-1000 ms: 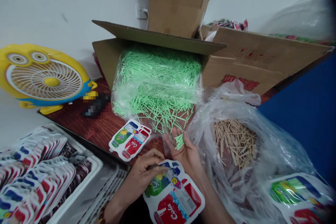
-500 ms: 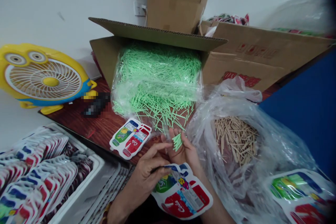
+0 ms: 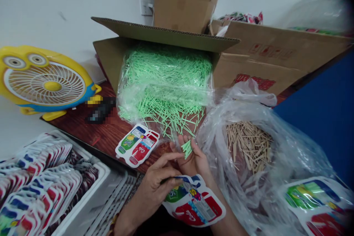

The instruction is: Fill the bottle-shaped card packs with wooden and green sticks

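Observation:
Pinched at its top edge by my left hand is a printed plastic pouch with green and red drink-can pictures. It hangs in front of my right forearm. My right hand is palm up, its thumb and fingers closed around a small bunch of short green sticks. The left forefinger reaches close to the bunch; whether it touches is unclear. Behind the hands, a carton lies on its side with a clear bag of many more green sticks spilling out. A flat pouch rests left of them on the table.
A clear bag with brown sticks is at right, near another pouch. At lower left stands a white crate packed with rows of pouches. A yellow fan and more cartons are behind.
The pouch in my left hand has shifted slightly right and tilted a little. My right hand stays in nearly the same place with the green sticks.

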`<state>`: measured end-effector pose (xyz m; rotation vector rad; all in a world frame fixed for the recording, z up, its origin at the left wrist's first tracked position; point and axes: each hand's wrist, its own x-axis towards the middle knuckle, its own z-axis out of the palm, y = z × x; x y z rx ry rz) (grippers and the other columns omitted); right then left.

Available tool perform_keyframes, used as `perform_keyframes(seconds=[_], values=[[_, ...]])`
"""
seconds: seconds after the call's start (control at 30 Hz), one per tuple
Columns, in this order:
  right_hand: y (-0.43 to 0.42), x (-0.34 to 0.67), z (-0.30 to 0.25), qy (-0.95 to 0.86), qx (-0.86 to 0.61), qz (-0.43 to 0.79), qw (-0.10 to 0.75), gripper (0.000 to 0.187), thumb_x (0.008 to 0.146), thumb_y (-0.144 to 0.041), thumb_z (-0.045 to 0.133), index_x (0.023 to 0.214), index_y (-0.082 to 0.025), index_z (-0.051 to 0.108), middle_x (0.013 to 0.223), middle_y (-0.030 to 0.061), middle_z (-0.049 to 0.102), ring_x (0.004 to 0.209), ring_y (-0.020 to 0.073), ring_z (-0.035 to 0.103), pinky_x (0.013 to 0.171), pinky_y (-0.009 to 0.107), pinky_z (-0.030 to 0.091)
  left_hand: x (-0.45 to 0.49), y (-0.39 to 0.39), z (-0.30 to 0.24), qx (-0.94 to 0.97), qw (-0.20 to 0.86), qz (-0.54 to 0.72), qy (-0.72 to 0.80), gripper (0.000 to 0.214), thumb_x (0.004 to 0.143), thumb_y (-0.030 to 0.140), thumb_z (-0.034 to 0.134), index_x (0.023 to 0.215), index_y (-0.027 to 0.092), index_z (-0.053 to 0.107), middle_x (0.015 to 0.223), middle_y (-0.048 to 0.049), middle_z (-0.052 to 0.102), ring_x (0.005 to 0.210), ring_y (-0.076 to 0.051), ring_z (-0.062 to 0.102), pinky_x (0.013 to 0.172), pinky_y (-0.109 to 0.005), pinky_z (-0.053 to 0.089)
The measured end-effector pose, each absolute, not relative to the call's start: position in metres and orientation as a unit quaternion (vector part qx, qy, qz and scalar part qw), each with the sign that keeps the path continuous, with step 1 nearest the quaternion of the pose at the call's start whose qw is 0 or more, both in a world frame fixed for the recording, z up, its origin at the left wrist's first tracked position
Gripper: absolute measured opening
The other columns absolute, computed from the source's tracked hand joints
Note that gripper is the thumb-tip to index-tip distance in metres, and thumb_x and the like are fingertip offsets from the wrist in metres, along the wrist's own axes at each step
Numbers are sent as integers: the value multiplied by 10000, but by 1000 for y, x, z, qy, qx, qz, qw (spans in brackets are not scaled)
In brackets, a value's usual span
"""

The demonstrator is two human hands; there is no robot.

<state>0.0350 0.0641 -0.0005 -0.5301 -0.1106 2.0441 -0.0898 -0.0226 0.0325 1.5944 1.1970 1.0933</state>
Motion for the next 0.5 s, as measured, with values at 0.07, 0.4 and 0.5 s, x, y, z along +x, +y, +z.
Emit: perform_keyframes(seconds=[0.07,0.4,0.5], values=[[63,35,2,-8,-233,834,501,41,810,-189,652,790,-221,667,833,-33,754,873,133,691,905,353,528,-91,-22,32,633,423,441,476,168,892,221,573,825,198,725,1337,-82,528,997,-205,614,846,-306,465],[61,33,7,-20,-248,832,496,38,781,-204,690,759,-226,668,818,-28,752,840,140,701,842,326,552,-93,-22,36,646,406,437,476,170,893,220,566,841,199,727,1363,-90,520,1143,-239,544,939,-330,429],[61,32,7,-21,-247,830,500,34,779,-213,691,767,-235,669,807,-37,753,825,142,703,856,351,549,-93,-22,36,646,409,434,477,172,896,216,563,852,198,728,1364,-90,522,1150,-236,542,949,-323,427]])
